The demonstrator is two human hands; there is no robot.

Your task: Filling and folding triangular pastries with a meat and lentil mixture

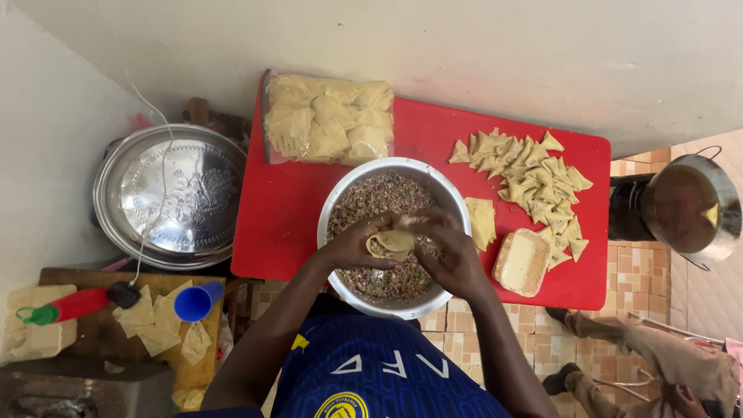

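Observation:
My left hand [357, 244] and my right hand [449, 251] meet over a metal bowl [334, 203] of minced filling. Together they hold a pale pastry sheet [393, 243] shaped into a pocket just above the filling. The bowl stands at the front of a red table [282, 209]. A stack of flat pastry sheets [481, 222] lies just right of the bowl. Beyond it is a heap of folded triangular pastries [534, 179].
A clear bag of pastry sheets [328, 118] lies behind the bowl. A small tub of paste [522, 262] sits at the right front. An ornate silver tray [172, 193], a blue cup [196, 301] and a red bottle [68, 306] are left. A pot of liquid [685, 207] stands right. Another person's legs [650, 352] are at bottom right.

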